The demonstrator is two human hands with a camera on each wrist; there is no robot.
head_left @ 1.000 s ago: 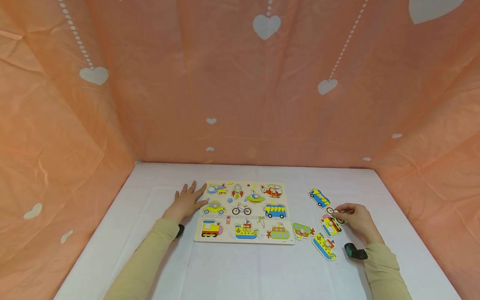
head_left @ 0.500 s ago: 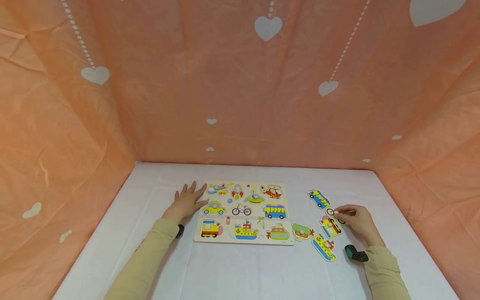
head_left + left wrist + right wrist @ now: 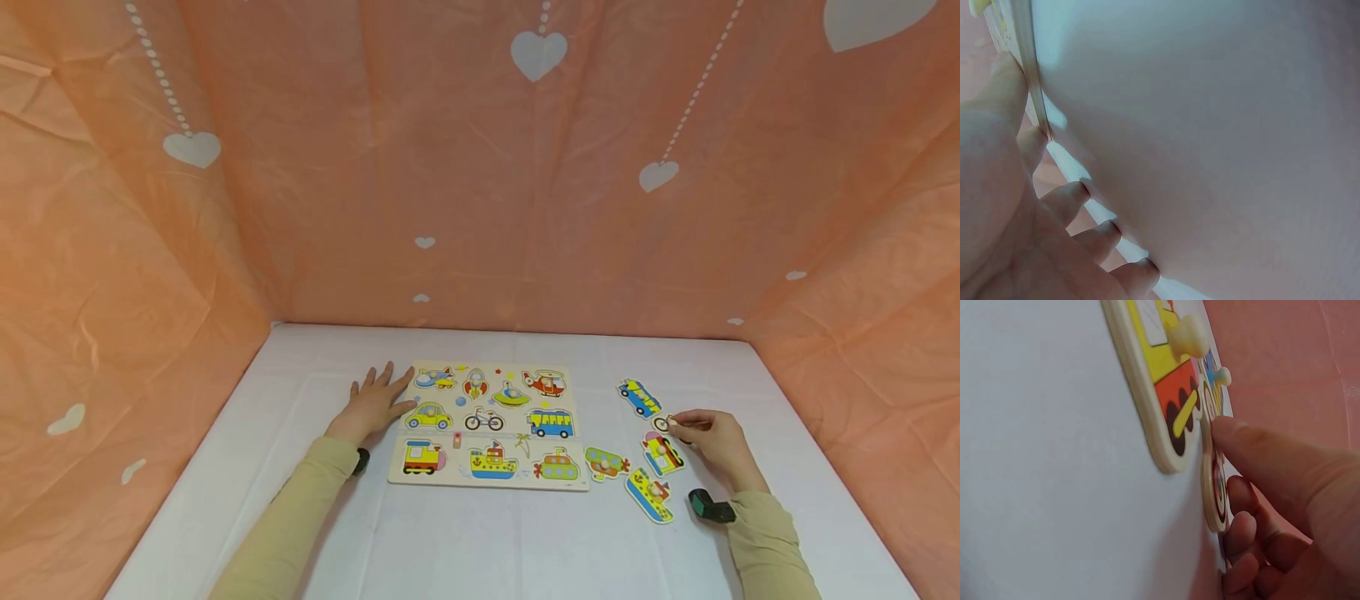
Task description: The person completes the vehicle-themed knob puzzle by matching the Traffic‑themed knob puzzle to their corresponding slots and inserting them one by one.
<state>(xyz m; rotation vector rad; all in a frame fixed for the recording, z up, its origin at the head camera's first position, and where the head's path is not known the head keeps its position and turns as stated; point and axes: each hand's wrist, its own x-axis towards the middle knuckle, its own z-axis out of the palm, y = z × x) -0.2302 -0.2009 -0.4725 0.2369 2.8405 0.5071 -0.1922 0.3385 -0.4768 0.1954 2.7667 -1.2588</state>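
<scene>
At the left edge of the wooden puzzle board [image 3: 495,486], my left hand [image 3: 370,408] rests with spread fingers. Its thumb and index finger touch the board's edge in the left wrist view. On the right, thumb and fingers of my right hand [image 3: 716,446] pinch a bicycle puzzle piece [image 3: 662,423], which lies low at the table; its knob is hidden by the fingers. Nearest to it are a train piece [image 3: 662,454], with a round knob in the right wrist view, and a bus piece [image 3: 639,398].
A ship piece [image 3: 649,495] and an upside-down submarine piece [image 3: 606,463] lie between the board and my right hand. Knobbed pieces such as the helicopter [image 3: 545,383] and car [image 3: 428,415] sit in the board. An orange curtain [image 3: 480,208] encloses the white table [image 3: 450,542].
The bicycle piece has turned slightly in my right hand, and its far wheel is now mostly hidden. A small gap shows between it and the train piece. My left hand stays put.
</scene>
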